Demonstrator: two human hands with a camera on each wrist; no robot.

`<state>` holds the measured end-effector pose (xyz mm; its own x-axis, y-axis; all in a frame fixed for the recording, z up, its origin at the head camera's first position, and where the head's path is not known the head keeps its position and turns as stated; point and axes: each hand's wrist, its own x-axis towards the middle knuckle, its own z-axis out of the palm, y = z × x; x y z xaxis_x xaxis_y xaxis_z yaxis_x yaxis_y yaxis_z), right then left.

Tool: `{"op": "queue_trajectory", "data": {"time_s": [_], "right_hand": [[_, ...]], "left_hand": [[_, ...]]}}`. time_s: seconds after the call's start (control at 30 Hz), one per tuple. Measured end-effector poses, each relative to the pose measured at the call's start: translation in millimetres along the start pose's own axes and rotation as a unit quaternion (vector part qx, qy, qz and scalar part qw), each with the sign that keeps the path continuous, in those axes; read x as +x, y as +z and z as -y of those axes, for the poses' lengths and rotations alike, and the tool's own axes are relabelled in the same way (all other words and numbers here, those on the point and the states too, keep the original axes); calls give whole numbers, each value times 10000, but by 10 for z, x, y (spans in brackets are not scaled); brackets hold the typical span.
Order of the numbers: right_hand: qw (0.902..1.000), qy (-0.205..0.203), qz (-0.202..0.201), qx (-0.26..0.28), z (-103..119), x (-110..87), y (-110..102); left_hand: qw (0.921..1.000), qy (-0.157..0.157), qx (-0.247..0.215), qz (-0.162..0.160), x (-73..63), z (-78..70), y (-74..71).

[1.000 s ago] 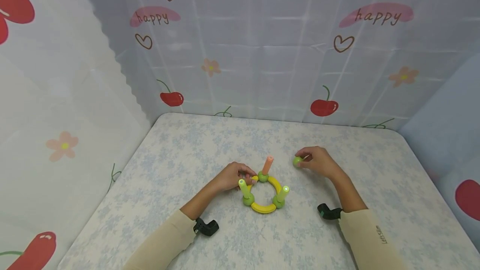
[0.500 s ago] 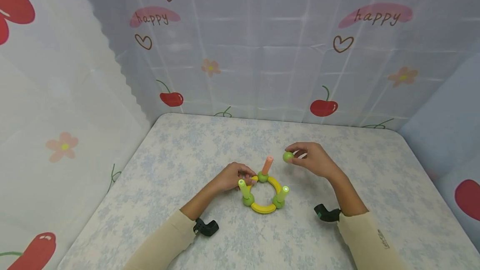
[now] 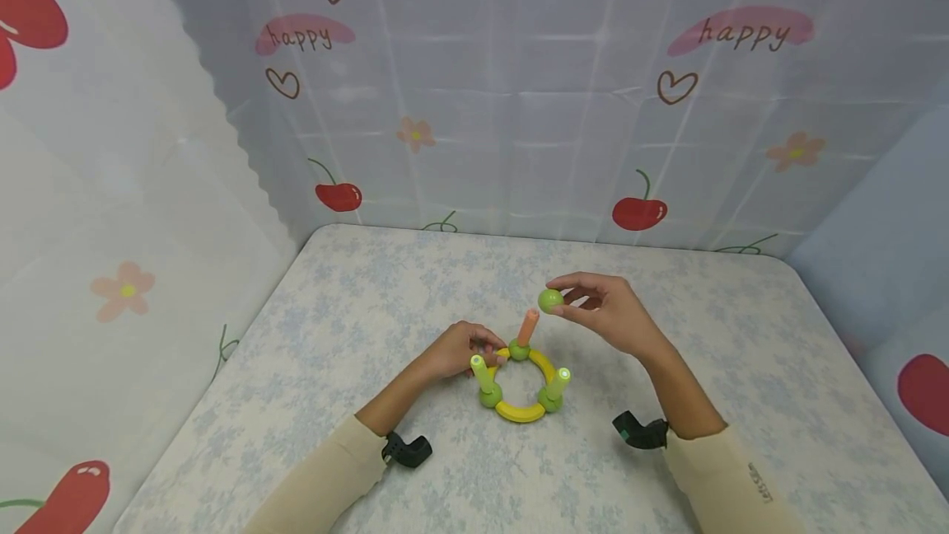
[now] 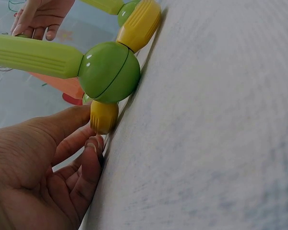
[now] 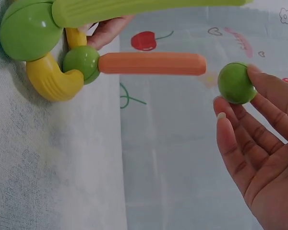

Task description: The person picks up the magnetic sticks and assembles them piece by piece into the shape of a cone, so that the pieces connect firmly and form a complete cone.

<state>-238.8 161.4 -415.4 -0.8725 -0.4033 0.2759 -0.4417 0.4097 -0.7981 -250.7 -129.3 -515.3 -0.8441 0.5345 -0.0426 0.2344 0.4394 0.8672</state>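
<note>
A ring of curved yellow rods (image 3: pixel 521 413) joined by green balls (image 3: pixel 491 395) lies on the table. From the balls rise two light green rods (image 3: pixel 559 384) and, at the far side, an orange rod (image 3: pixel 528 328). My left hand (image 3: pixel 458 351) pinches the ring's left far part between thumb and fingers; the left wrist view shows a yellow rod (image 4: pixel 104 117) at its fingertips. My right hand (image 3: pixel 611 311) holds a loose green ball (image 3: pixel 551 301) by thumb and fingertips, up near the orange rod's top. In the right wrist view a small gap shows between that ball (image 5: pixel 236 83) and the orange rod's end (image 5: pixel 197 63).
A pale blue floral cloth covers the table (image 3: pixel 371 287). Behind it hangs a printed curtain (image 3: pixel 504 105) with cherries and hearts, and more curtain closes off the sides. Each wrist wears a black camera mount (image 3: pixel 408 450).
My right hand has moved left and up, carrying the green ball from the table's right side to beside the orange rod's top. The left hand and the ring have stayed in place.
</note>
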Motion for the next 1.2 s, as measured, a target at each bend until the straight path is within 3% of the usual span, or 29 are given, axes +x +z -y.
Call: {"op": "queue_trajectory", "data": {"time_s": [0.23,0.5,0.6,0.77,0.93,1.07,1.2], "right_hand": [[9998,-10,-75,209,50,5,99],[10000,-25,1,46,19,13,165],[10000,-42,-12,6,12,14,167],[9999,-112,36,-21,3,25,167],[9999,-98,82,10,1,36,156],[9999,-74,130,37,-1,34,143],[9998,-64,162,86,-9,21,124]], "left_hand": [[10000,44,-28,58,7,6,-9],[9999,65,-88,38,9,17,2],[9996,-28,-221,166,6,25,-32],[9956,-133,-602,704,-10,77,-233],[9895,207,-435,1359,-52,146,-514],[9736,550,-696,2102,-101,144,-656],[9537,913,-1093,2650,-113,69,-674]]}}
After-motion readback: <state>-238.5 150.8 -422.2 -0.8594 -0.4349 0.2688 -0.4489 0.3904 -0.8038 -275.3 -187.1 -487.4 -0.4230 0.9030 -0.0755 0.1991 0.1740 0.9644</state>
